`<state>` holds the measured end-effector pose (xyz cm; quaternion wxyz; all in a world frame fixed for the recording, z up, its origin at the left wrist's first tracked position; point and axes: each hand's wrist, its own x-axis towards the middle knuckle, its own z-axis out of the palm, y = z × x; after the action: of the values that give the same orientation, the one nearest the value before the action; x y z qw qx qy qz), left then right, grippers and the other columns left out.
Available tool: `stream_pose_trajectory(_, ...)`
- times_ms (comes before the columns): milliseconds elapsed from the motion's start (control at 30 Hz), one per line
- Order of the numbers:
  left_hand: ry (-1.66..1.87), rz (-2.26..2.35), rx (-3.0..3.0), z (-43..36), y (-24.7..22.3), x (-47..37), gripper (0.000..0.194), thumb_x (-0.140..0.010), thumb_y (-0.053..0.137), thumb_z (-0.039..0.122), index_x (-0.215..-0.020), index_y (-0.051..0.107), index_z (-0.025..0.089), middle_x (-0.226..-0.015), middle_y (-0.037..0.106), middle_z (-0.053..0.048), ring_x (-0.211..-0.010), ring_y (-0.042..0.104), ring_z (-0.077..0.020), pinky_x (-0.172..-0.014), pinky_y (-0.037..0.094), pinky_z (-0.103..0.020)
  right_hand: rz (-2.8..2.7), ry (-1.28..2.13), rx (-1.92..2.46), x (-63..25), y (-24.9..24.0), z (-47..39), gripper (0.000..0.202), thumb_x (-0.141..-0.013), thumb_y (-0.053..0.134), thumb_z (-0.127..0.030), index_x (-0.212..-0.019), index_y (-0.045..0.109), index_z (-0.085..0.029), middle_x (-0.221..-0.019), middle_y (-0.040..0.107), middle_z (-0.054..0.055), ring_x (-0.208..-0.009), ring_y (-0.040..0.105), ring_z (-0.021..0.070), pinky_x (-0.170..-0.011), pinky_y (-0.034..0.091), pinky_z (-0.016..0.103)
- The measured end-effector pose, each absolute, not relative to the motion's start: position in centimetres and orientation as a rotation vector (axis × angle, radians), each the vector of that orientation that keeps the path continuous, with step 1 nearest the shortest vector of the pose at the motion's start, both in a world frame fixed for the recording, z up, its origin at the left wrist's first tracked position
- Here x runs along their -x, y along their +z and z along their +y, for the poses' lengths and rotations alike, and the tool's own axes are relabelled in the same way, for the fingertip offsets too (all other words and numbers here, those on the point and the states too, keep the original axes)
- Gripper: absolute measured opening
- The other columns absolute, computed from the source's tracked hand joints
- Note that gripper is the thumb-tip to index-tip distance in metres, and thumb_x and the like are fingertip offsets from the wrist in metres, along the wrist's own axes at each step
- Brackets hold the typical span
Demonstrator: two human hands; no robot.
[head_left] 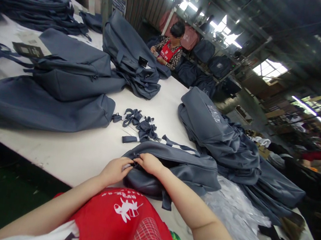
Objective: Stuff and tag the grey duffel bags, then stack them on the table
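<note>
Closest in, above the red apron with a white printed figure (129, 223), the left hand (117, 172) and the right hand (148, 164) meet at the near end of the dark blue-grey soft bag (178, 164), which lies on the white flat-topped bench (88, 156), the fingers of each grip pinched together on the bag's edge. Just beyond it lie small dark strap pieces with buckles (144, 126), with crumpled clear plastic sheeting (231, 207) and a heap of blue-grey bags (218, 137) to the right, more bags (67, 76) to the left, and a person in a red apron (170, 48) past the bench's far edge.
</note>
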<state>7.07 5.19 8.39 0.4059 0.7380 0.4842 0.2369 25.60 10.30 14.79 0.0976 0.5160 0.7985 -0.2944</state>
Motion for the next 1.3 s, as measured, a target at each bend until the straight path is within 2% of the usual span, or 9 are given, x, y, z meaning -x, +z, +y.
stream_pose_trajectory(133,0.694,1.369,-1.751,5.6,8.9,-5.7,0.028,-0.088,0.046,0.034,-0.099,0.069,0.021,-0.102,0.071,-0.007,-0.096,0.063,-0.022,-0.089,0.044,-0.032,2.31,-1.006,-1.215,-26.1,15.0,10.6,0.038,-0.092,0.049,-0.045,-0.087,0.07,-0.014,-0.081,0.071,0.008,-0.067,0.061,0.017,-0.061,0.041,0.025)
stream_pose_trajectory(267,0.595,1.185,-1.741,6.2,9.3,-6.1,0.021,-0.08,0.054,0.031,-0.091,0.07,0.023,-0.094,0.072,-0.004,-0.089,0.063,-0.0208,-0.083,0.044,-0.029,2.347,-1.082,-1.052,-25.5,14.5,10.3,0.036,-0.093,0.049,-0.044,-0.095,0.071,-0.015,-0.087,0.072,0.008,-0.071,0.061,0.0167,-0.063,0.042,0.025)
stream_pose_trajectory(400,0.566,1.165,-1.695,7.0,8.8,-6.8,0.015,-0.075,0.057,0.028,-0.077,0.07,0.023,-0.078,0.07,-0.002,-0.078,0.061,-0.0196,-0.074,0.043,-0.028,2.391,-0.992,-1.084,-25.3,14.6,10.0,0.034,-0.093,0.048,-0.04,-0.104,0.069,-0.015,-0.098,0.072,0.01,-0.081,0.064,0.0195,-0.071,0.044,0.026)
stream_pose_trajectory(600,0.587,1.368,-1.471,8.1,6.1,-3.8,0.027,-0.076,0.052,0.038,-0.087,0.069,0.02,-0.079,0.071,-0.004,-0.075,0.061,-0.0206,-0.071,0.042,-0.028,2.36,-0.85,-1.162,-25.5,14.9,9.6,0.029,-0.092,0.048,-0.03,-0.097,0.072,-0.013,-0.095,0.072,0.013,-0.082,0.065,0.0224,-0.073,0.045,0.029)
stream_pose_trajectory(733,0.527,1.408,-1.302,6.9,4.5,-2.4,0.022,-0.068,0.056,0.038,-0.071,0.067,0.019,-0.064,0.066,-0.004,-0.059,0.054,-0.0172,-0.059,0.037,-0.027,2.355,-0.82,-1.177,-25.0,14.7,9.3,0.026,-0.092,0.05,-0.028,-0.095,0.072,-0.016,-0.092,0.072,0.011,-0.081,0.065,0.0223,-0.074,0.045,0.03)
stream_pose_trajectory(1000,0.588,1.328,-0.959,3.9,3.4,-5.4,0.051,-0.069,0.045,0.062,-0.075,0.061,0.015,-0.064,0.063,-0.004,-0.036,0.034,-0.0088,-0.039,0.027,-0.025,2.492,-0.978,-1.206,-23.9,14.8,9.8,0.032,-0.096,0.044,-0.036,-0.101,0.07,-0.018,-0.096,0.072,0.008,-0.084,0.065,0.0193,-0.075,0.045,0.026)
stream_pose_trajectory(1100,0.678,1.412,-0.975,3.7,3.4,-5.7,0.044,-0.071,0.049,0.059,-0.07,0.058,0.016,-0.058,0.058,-0.002,-0.042,0.042,-0.012,-0.044,0.032,-0.026,2.489,-1.097,-1.249,-23.8,14.4,9.9,0.034,-0.096,0.044,-0.039,-0.101,0.07,-0.019,-0.096,0.072,0.007,-0.083,0.064,0.0174,-0.074,0.045,0.025)
stream_pose_trajectory(1200,0.764,1.495,-1.085,3.8,3.8,-5.8,0.032,-0.071,0.057,0.048,-0.075,0.062,0.017,-0.068,0.064,-0.005,-0.061,0.056,-0.0168,-0.061,0.041,-0.028,2.494,-1.148,-1.23,-23.5,13.7,10.0,0.038,-0.097,0.041,-0.043,-0.096,0.07,-0.018,-0.09,0.071,0.005,-0.077,0.063,0.0159,-0.07,0.044,0.024)
stream_pose_trajectory(1300,0.773,1.542,-1.241,3.7,4.6,-6.0,0.022,-0.074,0.059,0.04,-0.071,0.065,0.019,-0.073,0.067,-0.005,-0.071,0.058,-0.0193,-0.072,0.04,-0.03,2.482,-1.147,-1.205,-23.0,12.8,10.3,0.041,-0.097,0.039,-0.045,-0.089,0.069,-0.018,-0.083,0.07,0.004,-0.071,0.06,0.0147,-0.067,0.043,0.023)
